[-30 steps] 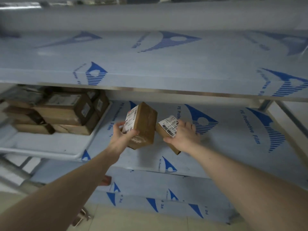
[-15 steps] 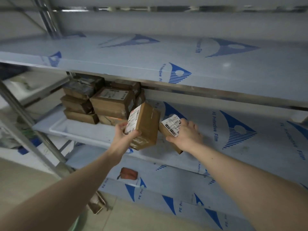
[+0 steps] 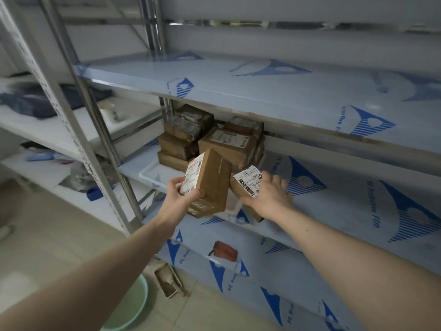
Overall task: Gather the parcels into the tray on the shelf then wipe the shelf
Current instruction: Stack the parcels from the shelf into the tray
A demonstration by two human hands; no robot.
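My left hand [image 3: 179, 195] grips a tall brown parcel [image 3: 210, 182] with a white label, held upright above the front of the white tray [image 3: 152, 175]. Beside it, my right hand [image 3: 267, 197] holds a smaller brown parcel [image 3: 245, 185] with a barcode label, tilted, just right of the tray's near corner. Several brown parcels [image 3: 214, 142] are stacked at the back of the tray on the middle shelf [image 3: 358, 211], which is covered in blue-printed protective film.
A metal upright post [image 3: 95, 130] stands left of the tray. The upper shelf [image 3: 286, 91] overhangs the stack. A brown cloth-like item [image 3: 225, 250] lies on the lower shelf. A green basin [image 3: 131, 304] and a small tray [image 3: 168, 281] sit on the floor.
The view has swung left, bringing the tray and stack toward the middle. Both hands have carried their parcels left, closer to the tray.
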